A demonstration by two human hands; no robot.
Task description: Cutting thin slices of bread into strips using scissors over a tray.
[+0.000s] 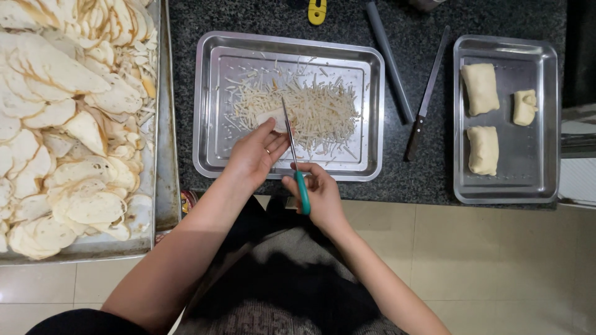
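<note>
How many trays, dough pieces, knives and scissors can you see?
Metal trays: 3 (big, middle, right)
Folded dough pieces: 3 ()
Knives: 1
Scissors: 1, in the right hand
Total: 8

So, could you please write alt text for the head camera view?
A person's right hand holds green-handled scissors and cuts a pale slice, held by the left hand, into thin strips over a metal tray. A large tray of slices lies left; a knife and a tray with three folded dough pieces lie right.
</note>
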